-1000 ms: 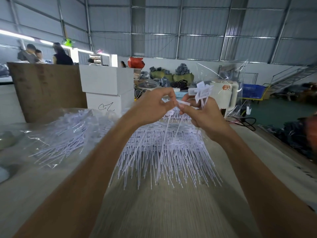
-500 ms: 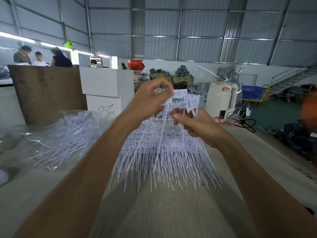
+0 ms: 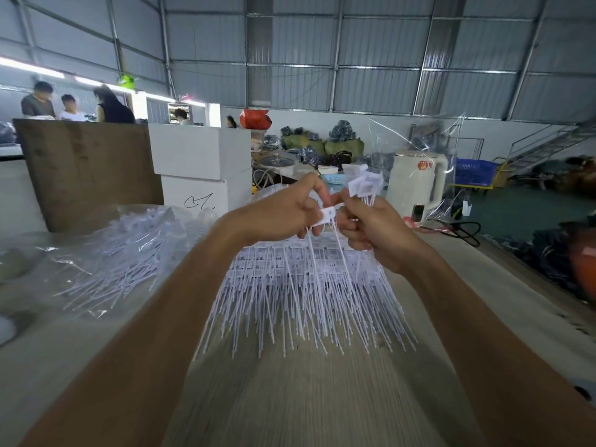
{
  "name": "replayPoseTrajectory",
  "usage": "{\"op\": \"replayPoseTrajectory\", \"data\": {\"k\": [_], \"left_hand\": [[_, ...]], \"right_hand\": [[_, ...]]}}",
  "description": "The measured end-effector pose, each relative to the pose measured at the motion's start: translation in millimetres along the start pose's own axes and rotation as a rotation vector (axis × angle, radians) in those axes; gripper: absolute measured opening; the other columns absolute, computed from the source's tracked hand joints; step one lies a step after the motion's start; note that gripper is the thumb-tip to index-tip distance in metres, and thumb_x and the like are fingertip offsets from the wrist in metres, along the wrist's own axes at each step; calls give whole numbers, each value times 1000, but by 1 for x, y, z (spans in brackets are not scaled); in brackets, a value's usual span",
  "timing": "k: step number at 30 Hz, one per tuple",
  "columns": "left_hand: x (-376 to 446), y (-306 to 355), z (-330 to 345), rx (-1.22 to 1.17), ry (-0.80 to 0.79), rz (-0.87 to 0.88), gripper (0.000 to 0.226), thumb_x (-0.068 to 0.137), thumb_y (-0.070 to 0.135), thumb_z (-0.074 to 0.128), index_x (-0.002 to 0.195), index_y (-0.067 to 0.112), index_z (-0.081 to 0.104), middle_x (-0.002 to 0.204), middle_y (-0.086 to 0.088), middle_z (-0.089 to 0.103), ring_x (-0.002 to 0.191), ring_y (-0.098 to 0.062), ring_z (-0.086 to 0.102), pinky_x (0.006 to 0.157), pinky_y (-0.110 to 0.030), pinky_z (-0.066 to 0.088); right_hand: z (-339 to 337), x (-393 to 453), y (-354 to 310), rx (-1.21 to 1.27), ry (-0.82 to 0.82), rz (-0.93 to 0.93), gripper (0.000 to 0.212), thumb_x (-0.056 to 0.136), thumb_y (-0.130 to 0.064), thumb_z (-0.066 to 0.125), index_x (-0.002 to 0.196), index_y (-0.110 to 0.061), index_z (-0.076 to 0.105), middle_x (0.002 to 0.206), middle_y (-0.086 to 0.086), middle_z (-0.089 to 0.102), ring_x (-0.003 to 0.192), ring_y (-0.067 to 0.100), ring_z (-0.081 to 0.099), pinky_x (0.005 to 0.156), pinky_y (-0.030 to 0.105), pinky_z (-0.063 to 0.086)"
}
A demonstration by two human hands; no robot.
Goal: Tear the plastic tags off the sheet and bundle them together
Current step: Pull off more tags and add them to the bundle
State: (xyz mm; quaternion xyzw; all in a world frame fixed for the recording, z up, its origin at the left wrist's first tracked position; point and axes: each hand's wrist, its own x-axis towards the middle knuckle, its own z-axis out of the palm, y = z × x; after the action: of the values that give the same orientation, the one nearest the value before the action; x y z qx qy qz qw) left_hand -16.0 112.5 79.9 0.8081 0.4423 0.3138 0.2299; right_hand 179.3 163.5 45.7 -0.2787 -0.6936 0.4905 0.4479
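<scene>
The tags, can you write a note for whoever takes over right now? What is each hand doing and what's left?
Left hand: pinches one tag by its head.
Right hand: grips the bundle of torn-off tags, heads up.
Sheets of tags lie on the table under the hands; a bag of more tags lies left.
Done: a small bundle.
Left: add this tag, then tear off the many remaining.
</scene>
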Motion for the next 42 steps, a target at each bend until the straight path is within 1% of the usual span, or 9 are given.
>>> {"op": "replayPoseTrajectory", "data": {"k": [5, 10, 15, 21, 29, 33, 36, 39, 42], "left_hand": [[-1, 0, -1, -2, 105, 69, 29, 93, 22, 70, 110, 18, 47, 91, -5, 71, 68, -18, 71, 68, -37, 56], [1, -5, -2, 70, 201, 77, 22, 85, 22, 79, 90, 6, 64, 77, -6, 75, 65, -19, 75, 69, -42, 62], [4, -6, -1, 155, 232, 123, 19, 91, 31, 72, 89, 12, 69, 60, 16, 68, 56, 5, 63, 62, -15, 48], [11, -14, 1, 521, 345, 24, 34, 104, 41, 48, 80, 20, 61, 75, 6, 66, 72, -15, 62, 71, -34, 51], [17, -13, 8, 277, 470, 16, 40, 104, 39, 49, 70, 19, 56, 67, 0, 68, 46, 4, 52, 56, -27, 37], [15, -4, 8, 100, 472, 2, 45, 104, 31, 53, 67, 6, 59, 62, -12, 59, 40, 2, 48, 51, -17, 42], [15, -5, 4, -120, 425, -73, 55, 103, 27, 56, 49, 21, 63, 52, 8, 51, 49, 1, 54, 66, -23, 46], [12, -6, 2, -191, 300, -153, 61, 101, 27, 59, 40, 25, 59, 43, 12, 46, 40, -3, 41, 57, -25, 37], [8, -6, -1, -161, 229, -177, 60, 100, 28, 59, 41, 25, 60, 44, 11, 49, 39, -5, 38, 51, -24, 32]], "right_hand": [[-7, -5, -8, -111, -123, -66, 7, 97, -26, 69, 93, -20, 68, 62, -3, 34, 50, 9, 25, 42, 20, 23], [-8, -5, -9, -350, -37, -100, 27, 91, -25, 76, 110, -8, 67, 68, -1, 50, 50, 6, 36, 44, 23, 28], [-8, -6, -9, -303, 7, -79, 15, 96, -23, 71, 103, -11, 66, 75, 9, 50, 54, 11, 32, 46, 27, 24], [-9, -4, -6, -111, 105, -70, 4, 99, -10, 64, 98, -11, 59, 62, -4, 39, 47, 7, 28, 43, 23, 21], [-5, -4, -12, -94, 40, -88, 15, 98, -9, 65, 112, -8, 66, 75, 12, 39, 50, 9, 26, 43, 23, 22], [-1, -7, -15, -209, 134, -201, 16, 94, -12, 72, 107, -21, 70, 77, 0, 63, 50, 10, 37, 47, 24, 28], [3, -2, -14, -365, 213, -301, 17, 89, -17, 78, 98, -29, 68, 89, -10, 76, 70, 0, 68, 64, 16, 50], [6, 1, -12, -610, 268, -354, 36, 88, -11, 79, 80, -39, 58, 78, -27, 69, 77, -9, 65, 73, 16, 50], [6, 2, -5, -719, 279, -389, 42, 89, -9, 78, 76, -41, 55, 73, -22, 62, 64, -7, 58, 65, 21, 48]]}}
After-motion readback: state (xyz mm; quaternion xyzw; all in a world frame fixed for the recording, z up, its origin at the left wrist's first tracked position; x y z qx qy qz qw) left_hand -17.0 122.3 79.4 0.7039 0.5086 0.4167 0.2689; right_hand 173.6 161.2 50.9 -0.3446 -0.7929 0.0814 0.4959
